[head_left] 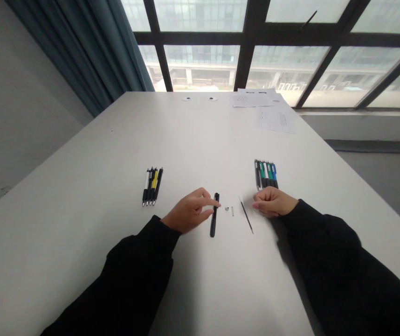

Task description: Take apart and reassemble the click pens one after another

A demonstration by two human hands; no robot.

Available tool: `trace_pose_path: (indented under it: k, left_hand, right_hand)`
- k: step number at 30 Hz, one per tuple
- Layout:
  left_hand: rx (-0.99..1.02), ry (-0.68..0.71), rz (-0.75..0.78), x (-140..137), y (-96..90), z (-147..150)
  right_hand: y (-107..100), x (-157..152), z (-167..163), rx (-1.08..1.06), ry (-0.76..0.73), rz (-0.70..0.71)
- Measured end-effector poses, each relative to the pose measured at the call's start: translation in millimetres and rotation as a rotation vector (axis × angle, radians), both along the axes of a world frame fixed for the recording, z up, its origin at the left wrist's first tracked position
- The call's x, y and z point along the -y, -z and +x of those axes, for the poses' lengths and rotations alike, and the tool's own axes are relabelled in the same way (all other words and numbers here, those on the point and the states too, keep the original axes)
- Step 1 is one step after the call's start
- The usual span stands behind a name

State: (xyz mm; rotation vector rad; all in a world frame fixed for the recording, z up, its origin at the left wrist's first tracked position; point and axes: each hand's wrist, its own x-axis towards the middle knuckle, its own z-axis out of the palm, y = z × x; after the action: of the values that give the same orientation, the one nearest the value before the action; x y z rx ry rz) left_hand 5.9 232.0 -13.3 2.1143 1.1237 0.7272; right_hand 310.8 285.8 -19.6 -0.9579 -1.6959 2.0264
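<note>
A black pen barrel (214, 217) lies lengthwise on the white table. My left hand (193, 210) is beside it, its index finger stretched over the upper part of the barrel and the thumb apart below; nothing is gripped. To the right of the barrel are a small metallic pen part (227, 209) and a thin spring (232, 211). Farther right, a slim dark ink refill (246, 216) lies at a slant. My right hand (270, 201) rests close to the refill, its fingers curled into a loose fist with nothing visible in them.
A row of several pens (152, 186) lies to the left, white, black and yellow among them. Several more pens (265, 173), with green and blue ones, lie just beyond my right hand. Printed papers (273, 119) lie at the table's far right, before the window.
</note>
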Motion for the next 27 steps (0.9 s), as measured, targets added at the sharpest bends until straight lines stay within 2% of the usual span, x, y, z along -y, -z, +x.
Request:
trace_pose_path:
  k: [3,6,13,27]
  left_hand:
    - [-0.115,0.106,0.055,1.2,1.1,-0.6]
    - [-0.163,0.121,0.087,1.1,0.0,-1.4]
    - [-0.123,0.116,0.025,1.1,0.0,-1.6]
    - [-0.074,0.136,0.032,0.1,2.1,-2.4]
  right_hand:
    - [-2.0,2.2,-2.6,0.044,0.024,0.122]
    - [-3.5,3.2,-4.0,0.071,-0.018,0.184]
    - [-2.9,1.4,-2.9,0.096,-0.047,0.163]
    - [0.7,0.5,-3.7,0.094,-0.034,0.142]
